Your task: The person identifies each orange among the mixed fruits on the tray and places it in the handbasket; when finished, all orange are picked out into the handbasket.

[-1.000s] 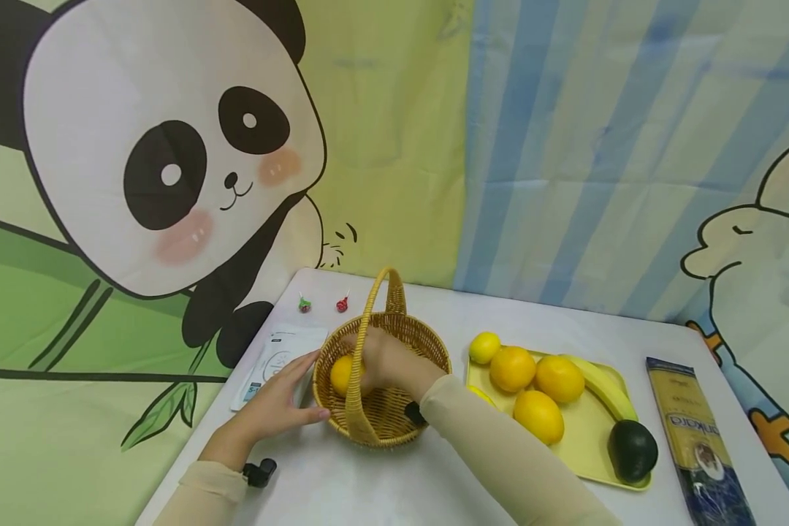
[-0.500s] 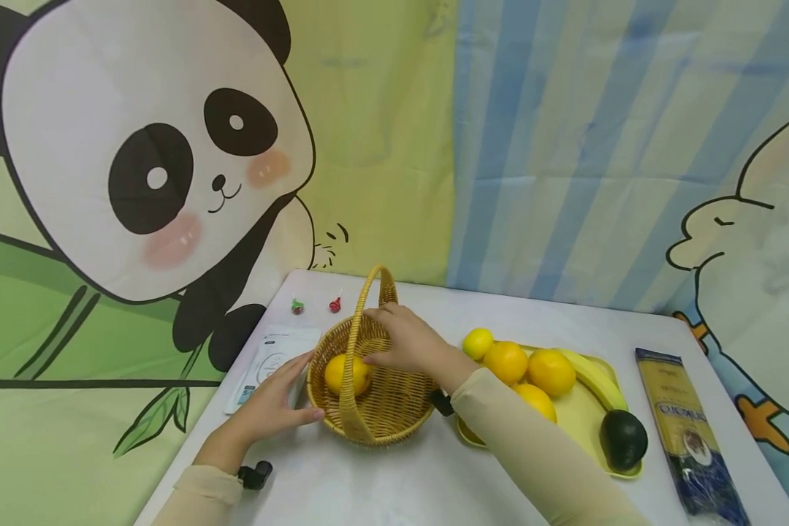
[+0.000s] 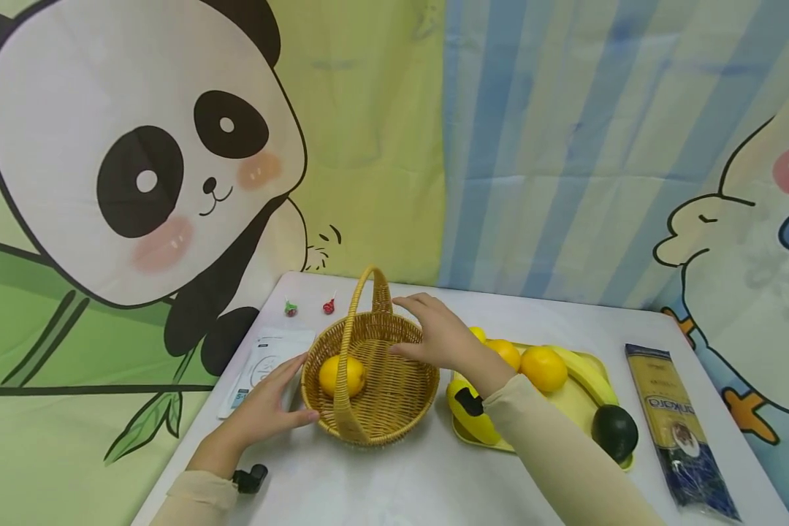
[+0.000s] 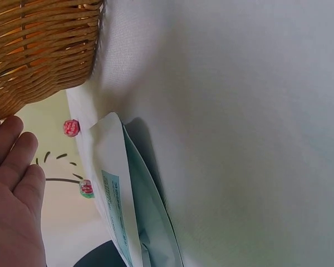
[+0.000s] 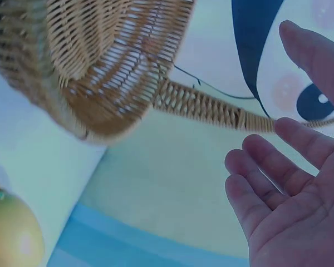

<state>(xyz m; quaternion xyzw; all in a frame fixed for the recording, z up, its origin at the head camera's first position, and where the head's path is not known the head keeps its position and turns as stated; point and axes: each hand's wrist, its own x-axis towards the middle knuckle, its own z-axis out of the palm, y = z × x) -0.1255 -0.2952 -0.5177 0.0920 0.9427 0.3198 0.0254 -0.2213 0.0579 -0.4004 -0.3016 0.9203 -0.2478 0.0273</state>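
Observation:
A wicker basket with a tall arched handle stands on the white table, an orange lying at the left inside it. My left hand rests its outstretched fingers against the basket's left side; in the left wrist view, the fingertips meet the weave. Over the basket's right rim hovers my right hand, fingers spread and holding nothing. From the right wrist view, the palm is bare beside the basket handle.
Right of the basket, a yellow tray bears oranges, a banana, a dark green avocado and other yellow fruit partly behind my arm. A pasta packet lies farther right. Left are a white pouch and two lollipops.
My right hand has let go of the orange in the basket, lifted out and moved right to the rim. My left hand stays at the basket's side. The head view has shifted slightly right.

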